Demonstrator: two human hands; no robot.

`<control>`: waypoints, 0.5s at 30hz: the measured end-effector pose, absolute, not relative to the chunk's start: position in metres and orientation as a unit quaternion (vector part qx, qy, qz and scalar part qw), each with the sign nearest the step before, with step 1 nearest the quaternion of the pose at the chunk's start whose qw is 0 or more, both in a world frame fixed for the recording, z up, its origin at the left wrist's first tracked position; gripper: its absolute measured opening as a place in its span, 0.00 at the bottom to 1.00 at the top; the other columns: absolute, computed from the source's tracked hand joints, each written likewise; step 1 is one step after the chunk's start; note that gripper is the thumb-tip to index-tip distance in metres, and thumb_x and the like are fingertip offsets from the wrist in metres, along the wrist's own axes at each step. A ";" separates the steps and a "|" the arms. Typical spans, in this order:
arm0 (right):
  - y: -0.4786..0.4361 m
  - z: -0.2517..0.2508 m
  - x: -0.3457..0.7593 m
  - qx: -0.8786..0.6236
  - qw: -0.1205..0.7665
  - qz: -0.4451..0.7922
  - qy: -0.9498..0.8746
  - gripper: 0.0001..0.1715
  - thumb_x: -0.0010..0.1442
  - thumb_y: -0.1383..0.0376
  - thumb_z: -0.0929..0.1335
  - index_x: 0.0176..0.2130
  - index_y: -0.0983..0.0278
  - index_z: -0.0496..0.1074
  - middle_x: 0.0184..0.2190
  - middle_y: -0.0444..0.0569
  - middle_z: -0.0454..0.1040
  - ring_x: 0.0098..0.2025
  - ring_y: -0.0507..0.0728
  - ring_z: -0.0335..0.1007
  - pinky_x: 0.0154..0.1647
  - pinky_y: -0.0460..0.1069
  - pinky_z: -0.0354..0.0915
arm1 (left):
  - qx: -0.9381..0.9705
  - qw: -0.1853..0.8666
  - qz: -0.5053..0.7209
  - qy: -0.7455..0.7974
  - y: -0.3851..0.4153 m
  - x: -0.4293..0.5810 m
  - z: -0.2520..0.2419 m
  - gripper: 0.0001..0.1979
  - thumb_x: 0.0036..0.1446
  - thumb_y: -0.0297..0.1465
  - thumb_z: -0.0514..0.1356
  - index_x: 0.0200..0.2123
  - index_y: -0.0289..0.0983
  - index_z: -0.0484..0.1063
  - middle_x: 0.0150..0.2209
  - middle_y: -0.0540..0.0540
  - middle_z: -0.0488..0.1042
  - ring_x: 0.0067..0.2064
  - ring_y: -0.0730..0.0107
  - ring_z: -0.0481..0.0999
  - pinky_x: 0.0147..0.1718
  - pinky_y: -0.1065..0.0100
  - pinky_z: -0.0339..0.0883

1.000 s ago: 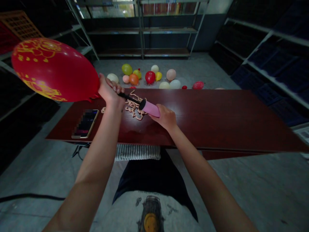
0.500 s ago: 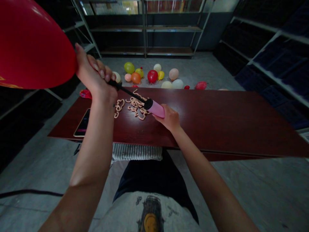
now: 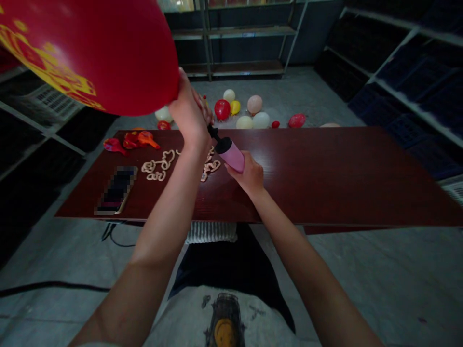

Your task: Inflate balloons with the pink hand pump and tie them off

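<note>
A big inflated red balloon (image 3: 119,53) with yellow print fills the upper left. My left hand (image 3: 191,108) is closed at its neck and round the upper end of a hand balloon pump (image 3: 232,155); the fingers hide the joint between the two. A short piece of the pump's black rod shows below this hand. Wrapped round the pink barrel is my right hand (image 3: 249,174), over the table (image 3: 325,178). Beige squiggly strips (image 3: 159,165) lie on the tabletop, partly behind my left forearm. Limp red and orange balloons (image 3: 139,140) lie at the table's far left.
A phone (image 3: 117,190) with a blurred screen lies near the table's left front. Several inflated balloons (image 3: 222,110) rest on the floor beyond the table. Metal shelves (image 3: 249,33) stand at the back, and dark crates (image 3: 408,86) are stacked on the right.
My left hand has come right and closer to my right hand, bringing the red balloon along. Much less of the pump's black rod shows now. The limp balloons and the whole phone have come into sight.
</note>
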State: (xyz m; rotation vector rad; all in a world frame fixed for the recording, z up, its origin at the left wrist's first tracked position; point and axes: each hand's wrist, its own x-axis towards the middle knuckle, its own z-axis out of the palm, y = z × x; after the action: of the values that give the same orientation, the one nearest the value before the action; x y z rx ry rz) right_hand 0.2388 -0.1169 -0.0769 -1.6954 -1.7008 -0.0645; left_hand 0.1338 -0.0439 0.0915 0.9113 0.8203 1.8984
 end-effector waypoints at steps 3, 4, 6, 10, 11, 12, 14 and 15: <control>-0.116 -0.076 0.239 -0.665 0.371 -0.024 -0.647 0.30 0.63 0.42 0.66 0.51 0.63 0.69 0.40 0.56 0.81 0.40 0.65 0.79 0.37 0.54 0.68 | 0.355 0.451 0.743 0.344 -0.044 0.149 0.069 0.28 0.70 0.48 0.52 0.22 0.42 0.45 0.15 0.54 0.44 0.14 0.71 0.48 0.14 0.68 0.46; -0.116 -0.076 0.238 -0.667 0.371 -0.024 -0.646 0.30 0.63 0.42 0.67 0.51 0.63 0.69 0.40 0.56 0.81 0.40 0.65 0.79 0.37 0.54 0.68 | 0.350 0.462 0.736 0.349 -0.044 0.150 0.064 0.28 0.70 0.49 0.52 0.22 0.42 0.46 0.15 0.54 0.45 0.14 0.71 0.48 0.15 0.68 0.47; -0.116 -0.075 0.238 -0.669 0.364 -0.023 -0.647 0.30 0.62 0.42 0.67 0.51 0.63 0.69 0.42 0.56 0.81 0.41 0.65 0.79 0.37 0.53 0.68 | 0.340 0.478 0.731 0.349 -0.044 0.149 0.058 0.28 0.71 0.49 0.52 0.22 0.42 0.47 0.16 0.55 0.45 0.14 0.73 0.47 0.16 0.67 0.46; -0.116 -0.076 0.236 -0.657 0.346 -0.023 -0.669 0.30 0.63 0.43 0.68 0.51 0.63 0.70 0.43 0.55 0.81 0.42 0.63 0.79 0.36 0.52 0.66 | 0.308 0.488 0.743 0.338 -0.047 0.134 0.059 0.26 0.75 0.41 0.47 0.23 0.42 0.45 0.16 0.56 0.42 0.14 0.75 0.43 0.17 0.66 0.40; -0.116 -0.077 0.236 -0.649 0.345 -0.025 -0.678 0.30 0.63 0.43 0.68 0.52 0.63 0.70 0.43 0.54 0.81 0.42 0.63 0.79 0.36 0.51 0.66 | 0.296 0.490 0.746 0.341 -0.047 0.129 0.059 0.26 0.76 0.40 0.46 0.23 0.42 0.45 0.16 0.56 0.41 0.15 0.75 0.43 0.17 0.66 0.39; -0.116 -0.078 0.235 -0.639 0.345 -0.028 -0.687 0.31 0.63 0.43 0.68 0.52 0.63 0.70 0.44 0.54 0.81 0.43 0.63 0.79 0.36 0.51 0.66 | 0.284 0.490 0.748 0.347 -0.048 0.123 0.059 0.26 0.76 0.41 0.46 0.24 0.41 0.45 0.17 0.57 0.41 0.15 0.76 0.42 0.17 0.66 0.39; -0.115 -0.080 0.234 -0.623 0.344 -0.037 -0.702 0.31 0.63 0.43 0.68 0.53 0.63 0.70 0.45 0.53 0.81 0.43 0.62 0.78 0.37 0.51 0.65 | 0.271 0.488 0.749 0.356 -0.045 0.110 0.056 0.26 0.76 0.44 0.45 0.25 0.41 0.44 0.18 0.57 0.40 0.15 0.76 0.42 0.18 0.67 0.39; -0.115 -0.081 0.234 -0.619 0.341 -0.041 -0.706 0.31 0.63 0.43 0.68 0.53 0.63 0.70 0.45 0.54 0.81 0.43 0.62 0.78 0.36 0.50 0.65 | 0.273 0.488 0.748 0.357 -0.043 0.103 0.054 0.26 0.75 0.46 0.45 0.25 0.41 0.45 0.19 0.57 0.40 0.16 0.76 0.42 0.18 0.68 0.40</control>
State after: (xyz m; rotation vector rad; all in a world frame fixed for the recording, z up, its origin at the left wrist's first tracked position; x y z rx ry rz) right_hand 0.2340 -0.1152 -0.0813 -1.6091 -1.8372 -0.1069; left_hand 0.1028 -0.0429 0.0543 0.6631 0.8686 1.8198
